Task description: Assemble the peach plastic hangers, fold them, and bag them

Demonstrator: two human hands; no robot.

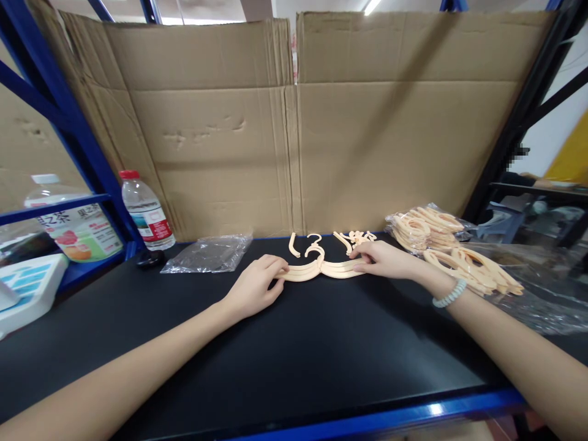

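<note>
The surface (321,343) is flat and black, edged along the front with a blue metal rail (413,416).

At frame centre lies a small stack of cream plastic hangers (321,268). Just behind it, loose hanger hooks (294,245) and further hanger pieces (358,237) lie near the cardboard backing.

At centre right, a pile of hangers (441,236) rests on clear plastic wrap (542,300).

At centre left lie an empty clear plastic bag (206,254), a small dark object (149,258) and an upright water bottle (147,211) with a red cap.
</note>
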